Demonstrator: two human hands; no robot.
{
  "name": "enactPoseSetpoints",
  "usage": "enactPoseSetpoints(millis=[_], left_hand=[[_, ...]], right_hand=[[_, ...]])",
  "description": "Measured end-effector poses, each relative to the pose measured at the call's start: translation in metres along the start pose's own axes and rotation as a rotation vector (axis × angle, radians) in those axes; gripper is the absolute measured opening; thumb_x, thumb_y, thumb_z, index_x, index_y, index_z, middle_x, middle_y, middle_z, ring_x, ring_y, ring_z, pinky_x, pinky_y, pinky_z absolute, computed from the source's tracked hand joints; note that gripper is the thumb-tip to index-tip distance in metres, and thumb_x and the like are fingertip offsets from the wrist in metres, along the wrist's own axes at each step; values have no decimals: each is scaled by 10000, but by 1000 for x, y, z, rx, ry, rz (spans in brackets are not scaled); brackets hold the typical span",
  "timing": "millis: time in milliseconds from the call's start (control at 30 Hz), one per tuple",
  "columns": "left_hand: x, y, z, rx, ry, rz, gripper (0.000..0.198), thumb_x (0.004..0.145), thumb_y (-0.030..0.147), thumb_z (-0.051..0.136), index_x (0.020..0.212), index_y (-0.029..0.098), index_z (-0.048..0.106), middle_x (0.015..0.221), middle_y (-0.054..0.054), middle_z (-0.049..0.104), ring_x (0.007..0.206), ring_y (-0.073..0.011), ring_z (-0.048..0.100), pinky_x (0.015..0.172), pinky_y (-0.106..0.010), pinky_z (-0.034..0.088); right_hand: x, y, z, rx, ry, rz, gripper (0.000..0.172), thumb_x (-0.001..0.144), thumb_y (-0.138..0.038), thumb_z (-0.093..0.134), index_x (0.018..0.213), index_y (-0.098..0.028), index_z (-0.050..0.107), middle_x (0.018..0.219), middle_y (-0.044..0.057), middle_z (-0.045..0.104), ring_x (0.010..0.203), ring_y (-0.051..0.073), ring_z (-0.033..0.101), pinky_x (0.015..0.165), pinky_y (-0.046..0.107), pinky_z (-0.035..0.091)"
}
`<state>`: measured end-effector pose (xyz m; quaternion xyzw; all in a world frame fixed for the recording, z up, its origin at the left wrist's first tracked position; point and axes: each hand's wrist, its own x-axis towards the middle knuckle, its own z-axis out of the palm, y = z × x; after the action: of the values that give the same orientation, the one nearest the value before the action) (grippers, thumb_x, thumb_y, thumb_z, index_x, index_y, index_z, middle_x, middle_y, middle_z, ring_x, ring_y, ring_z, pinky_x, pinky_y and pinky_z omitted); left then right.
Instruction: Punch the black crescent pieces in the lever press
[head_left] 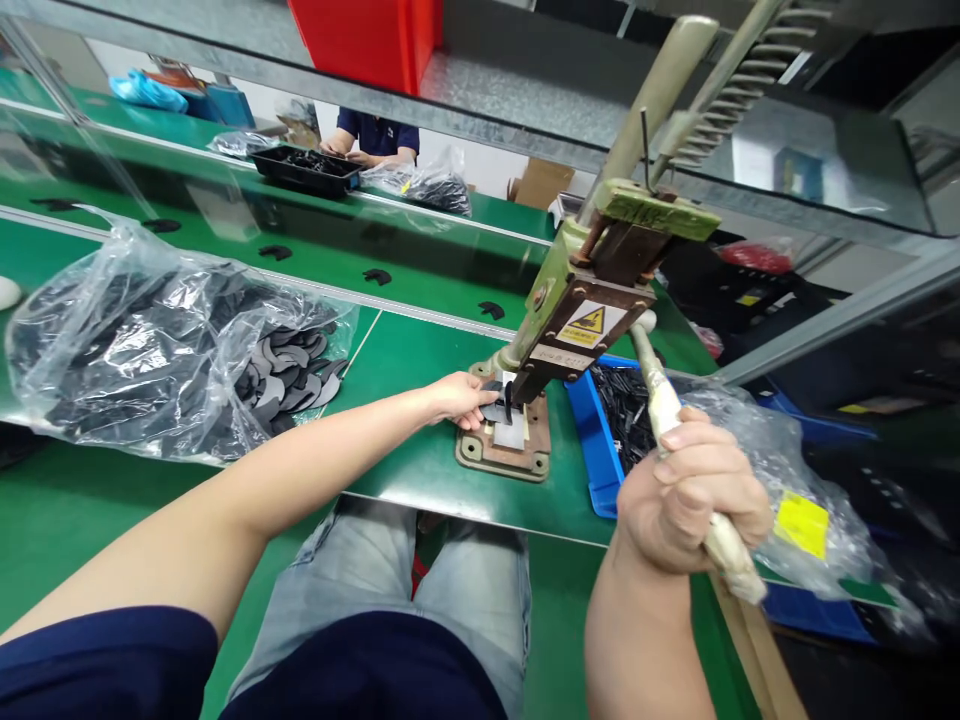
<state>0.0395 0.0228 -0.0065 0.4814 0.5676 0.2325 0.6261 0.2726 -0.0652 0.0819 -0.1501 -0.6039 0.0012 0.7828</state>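
Seated at a green bench [420, 350], a worker uses 2 bare hands on a hand press [592, 300]. The left hand [457, 398] reaches across the bench top, its fingertips pinched on a small curved black part [496, 408]. It holds the part on the press's rusty base plate [487, 458], directly under the ram. The right hand [694, 495] is clenched in a full fist around the pale lever handle [654, 375], which slopes down from the press head toward the worker. A yellow warning sticker [589, 324] marks the front of the head.

Just right of the base plate sits a blue tray [592, 440] of thin black pieces [626, 405]; whether tray and plate touch cannot be told. Beyond the right hand lies a crumpled clear bag [795, 480] bearing a yellow label [801, 523]. At the left of the bench, well apart from the press, a large plastic bag [112, 330] lies with its mouth toward the press. Flat, dark crescent-shaped parts [289, 375] are piled at the opening.

Behind the bench runs a green conveyor belt [420, 260] carrying 5 single black shapes spaced in a row. On its far side, 1 co-worker [375, 135] in a dark blue top has both hands near a black tray [304, 170]. A red bin [367, 40] stands on the metal shelf overhead. The worker's blue jeans [450, 580] show below the bench edge.
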Motion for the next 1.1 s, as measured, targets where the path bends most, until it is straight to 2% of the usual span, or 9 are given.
enactPoseSetpoints(millis=[167, 300, 400, 467, 533, 600, 667, 933, 1100], left_hand=[[-4, -5, 4, -80, 2, 37, 408, 915, 498, 797, 820, 178, 563, 543, -13, 661, 439, -122, 643, 447, -180, 481], [-24, -15, 0, -142, 5, 177, 461, 911, 545, 786, 796, 184, 523, 571, -5, 668, 450, -105, 642, 437, -163, 467], [-54, -25, -6, -132, -24, 286, 488, 906, 594, 765, 792, 197, 505, 551, -1, 659, 452, -119, 647, 425, -171, 457], [-77, -29, -9, -122, -51, 339, 512, 879, 637, 768, 792, 203, 510, 536, 2, 652, 448, -132, 648, 423, -184, 461], [-99, -32, -11, -114, -73, 368, 523, 857, 664, 771, 796, 207, 522, 530, 5, 648, 441, -138, 644, 423, -197, 468], [-117, -34, -9, -114, -81, 378, 518, 857, 672, 762, 806, 210, 532, 532, 8, 647, 438, -140, 641, 425, -205, 474], [-130, -35, -5, -109, -85, 380, 515, 863, 673, 750, 800, 214, 526, 544, 8, 652, 438, -137, 640, 429, -209, 479], [-150, -40, 12, -102, -102, 357, 545, 819, 701, 762, 782, 228, 493, 528, 28, 618, 420, -134, 626, 385, -192, 430], [-151, -41, 14, -249, -257, 304, 584, 792, 729, 775, 817, 204, 520, 561, 4, 658, 404, -123, 615, 384, -183, 433]], right_hand=[[76, 0, 20, 92, -28, 55, 226, 853, -389, 765, 943, -195, 689, 831, 8, 611, 836, 174, 676, 920, 453, 548], [109, 6, 21, -10, -164, 176, 424, 917, -316, 664, 1332, -231, 654, 1283, 52, 662, 1254, 228, 666, 1153, 485, 432], [69, 14, 10, -151, -62, 93, 537, 867, -272, 747, 1386, -218, 619, 1310, 78, 650, 1263, 202, 658, 1117, 405, 485], [17, 14, 2, -241, -24, 240, 477, 872, -254, 756, 1332, -217, 638, 1228, 61, 677, 1143, 145, 681, 1055, 335, 531], [-38, 8, -1, -217, -185, 432, 333, 856, -258, 780, 1168, -173, 698, 1004, 52, 726, 912, 136, 713, 862, 293, 592], [-84, -3, 2, -62, -443, 773, 359, 853, -298, 794, 1183, -202, 691, 985, 53, 747, 890, 150, 727, 824, 303, 613], [-114, -14, 10, 20, -566, 916, 380, 821, -351, 827, 1153, -214, 704, 1029, 72, 761, 918, 182, 738, 835, 342, 629], [-137, -43, 39, 13, -412, 922, 283, 894, -462, 724, 832, -203, 628, 810, 19, 649, 739, 140, 592, 710, 297, 529], [-144, -56, 43, 31, -323, 931, 278, 906, -436, 713, 831, -202, 584, 793, 1, 609, 713, 118, 560, 657, 261, 486]])
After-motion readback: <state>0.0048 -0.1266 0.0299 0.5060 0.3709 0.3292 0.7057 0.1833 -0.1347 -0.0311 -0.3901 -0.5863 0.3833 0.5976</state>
